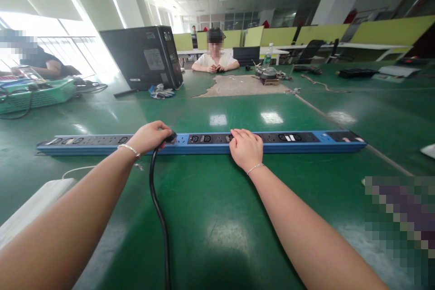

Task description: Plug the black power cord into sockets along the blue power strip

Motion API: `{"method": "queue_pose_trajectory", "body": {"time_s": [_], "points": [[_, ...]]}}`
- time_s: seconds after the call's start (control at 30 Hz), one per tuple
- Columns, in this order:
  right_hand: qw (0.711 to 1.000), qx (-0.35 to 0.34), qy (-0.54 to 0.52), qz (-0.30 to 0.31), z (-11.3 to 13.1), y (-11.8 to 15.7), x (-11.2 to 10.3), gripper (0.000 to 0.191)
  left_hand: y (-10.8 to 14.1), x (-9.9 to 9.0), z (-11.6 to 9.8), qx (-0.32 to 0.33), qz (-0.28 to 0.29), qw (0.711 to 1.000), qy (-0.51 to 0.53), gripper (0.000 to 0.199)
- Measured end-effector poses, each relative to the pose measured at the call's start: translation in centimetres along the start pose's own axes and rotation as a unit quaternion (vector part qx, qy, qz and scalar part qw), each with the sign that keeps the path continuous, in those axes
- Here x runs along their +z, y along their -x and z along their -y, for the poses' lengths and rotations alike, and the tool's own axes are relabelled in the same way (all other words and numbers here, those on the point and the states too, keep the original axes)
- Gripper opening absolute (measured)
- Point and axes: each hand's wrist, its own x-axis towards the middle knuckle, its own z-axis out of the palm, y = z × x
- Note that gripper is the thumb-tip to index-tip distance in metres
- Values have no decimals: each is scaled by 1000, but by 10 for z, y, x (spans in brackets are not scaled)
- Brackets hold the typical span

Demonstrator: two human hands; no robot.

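A long blue power strip (288, 147) with black socket panels lies crosswise on the green table. My left hand (152, 137) grips a black plug (171, 136) at the strip, left of its middle. Whether the plug's pins sit in a socket cannot be seen. From the plug a thick black cable (159, 204) hangs down toward me and runs out of view at the bottom. My right hand (247, 147) rests flat over the strip, right of its middle, fingers stretched across the sockets and hiding a few of them.
Beyond the strip stand a black computer tower (139, 56), gloves (161, 92) and a green basket (37, 95). A person (215, 56) sits across the table (217, 226); another sits at far left. A bottle (268, 55) and dismantled parts (267, 73) are at the back. A white box (37, 204) lies at left.
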Motion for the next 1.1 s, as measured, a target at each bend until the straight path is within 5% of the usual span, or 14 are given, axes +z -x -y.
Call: {"method": "queue_pose_trajectory", "body": {"time_s": [1.1], "points": [[1000,5,5,12,1,0,-1,39,-17,28,-30,24,-6,970,-241,34]]}}
